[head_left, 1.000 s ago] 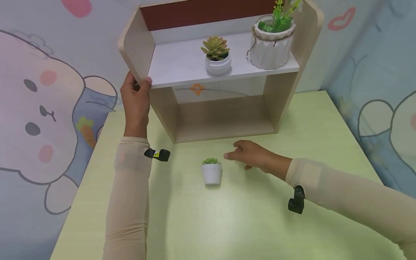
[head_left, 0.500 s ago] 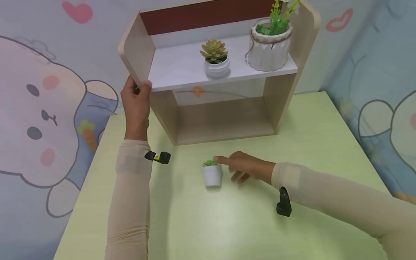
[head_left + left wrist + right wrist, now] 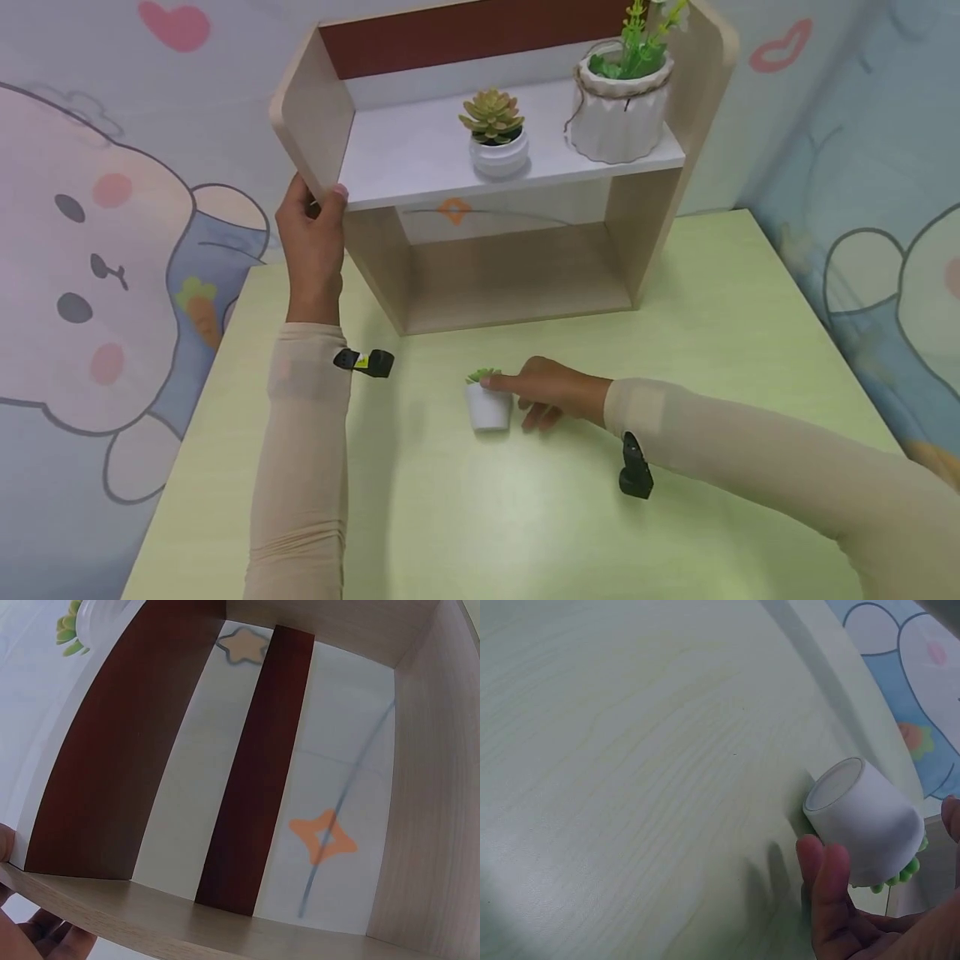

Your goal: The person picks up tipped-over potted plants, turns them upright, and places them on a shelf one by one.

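A small white pot (image 3: 489, 408) with a green artificial succulent lies on its side on the table, base toward me. My right hand (image 3: 551, 390) is around its right side, thumb overlapping the rim in the head view. Seen from the right wrist, the fingers (image 3: 829, 889) are beside the pot (image 3: 870, 825) and the thumb (image 3: 951, 817) is apart from it. My left hand (image 3: 311, 242) grips the left side panel of a wooden desktop shelf (image 3: 517, 271), thumb in front; its other fingers are partly hidden behind the panel.
On the shelf's white upper board (image 3: 405, 162) stand a succulent in a round white pot (image 3: 498, 154) and a larger fluted white pot (image 3: 621, 121) with yellow-green flowers and twine. The pale green table (image 3: 480, 517) meets cartoon-printed walls (image 3: 892, 150) behind and at both sides.
My right hand has moved left to the lying pot, its thumb now over the rim. The left hand keeps its grip on the shelf. The view has shifted slightly.
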{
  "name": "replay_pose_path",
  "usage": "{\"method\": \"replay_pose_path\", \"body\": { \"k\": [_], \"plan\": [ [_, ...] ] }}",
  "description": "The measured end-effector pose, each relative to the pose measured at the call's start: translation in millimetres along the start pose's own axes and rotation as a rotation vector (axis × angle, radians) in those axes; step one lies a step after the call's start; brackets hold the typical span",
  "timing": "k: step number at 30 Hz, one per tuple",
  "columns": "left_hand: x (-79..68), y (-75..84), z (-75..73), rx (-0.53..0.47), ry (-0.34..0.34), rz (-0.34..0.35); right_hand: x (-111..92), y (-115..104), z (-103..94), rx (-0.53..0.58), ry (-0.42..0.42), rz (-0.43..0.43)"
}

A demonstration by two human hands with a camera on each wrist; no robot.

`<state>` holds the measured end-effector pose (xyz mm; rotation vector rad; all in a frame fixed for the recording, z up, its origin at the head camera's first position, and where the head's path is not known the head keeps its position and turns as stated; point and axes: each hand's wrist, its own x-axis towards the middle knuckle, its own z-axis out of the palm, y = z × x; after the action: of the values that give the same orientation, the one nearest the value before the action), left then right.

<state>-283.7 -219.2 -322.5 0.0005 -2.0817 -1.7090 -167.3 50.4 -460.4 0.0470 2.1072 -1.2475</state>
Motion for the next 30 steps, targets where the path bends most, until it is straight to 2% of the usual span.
{"method": "replay_pose_path", "body": {
  "k": [6, 15, 22, 30],
  "plan": [
    [-1.7, 0.3, -0.5, 0.004, 0.003, -0.020, 6.9, 3.9, 9.6, -0.038, 0.054, -0.021],
    [-0.2, -0.2, -1.7, -0.018, 0.005, 0.000, 15.1, 5.3, 15.8, -0.086, 0.100, -0.066],
    [-1.5, 0.5, -2.4, -0.009, 0.009, -0.023, 20.0, 1.7, 21.3, 0.032, 0.044, -0.079],
    [-1.1, 1.4, -1.2, -0.017, 0.008, 0.002, 19.2, 1.2, 17.2, 0.086, 0.045, -0.102]
  ]
}}
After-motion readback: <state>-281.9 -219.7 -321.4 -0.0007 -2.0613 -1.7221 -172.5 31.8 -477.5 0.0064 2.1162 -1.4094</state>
